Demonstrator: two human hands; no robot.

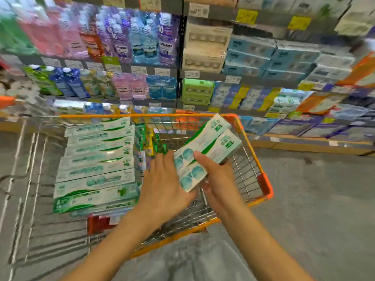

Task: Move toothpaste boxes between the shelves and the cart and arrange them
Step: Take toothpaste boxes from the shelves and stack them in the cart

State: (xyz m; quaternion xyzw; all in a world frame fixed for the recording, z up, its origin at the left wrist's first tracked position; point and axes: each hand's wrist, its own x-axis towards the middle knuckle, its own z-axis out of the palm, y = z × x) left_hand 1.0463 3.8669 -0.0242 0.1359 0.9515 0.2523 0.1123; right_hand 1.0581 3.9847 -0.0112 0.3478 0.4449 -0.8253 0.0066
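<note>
A: Which step is this?

B: Mid-transfer, I'd judge. The right hand [215,175] has its grip clasped round two white-and-green cardboard toothpaste boxes [205,153], held above the orange-rimmed wire cart [253,142]; the left hand [164,183] lies flat against them, fingers straight.

A: And next?

B: Probably laying them beside the stacked row of matching boxes [97,159] on the cart's left, edges squared.

A: Surroundings?

B: Grey concrete floor [314,199], packed store shelves [203,78] behind.

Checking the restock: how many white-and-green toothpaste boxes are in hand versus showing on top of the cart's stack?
Boxes held in the hands: 2
Boxes showing on top of the stack in the cart: about 8, blurred
Total: about 10
</note>
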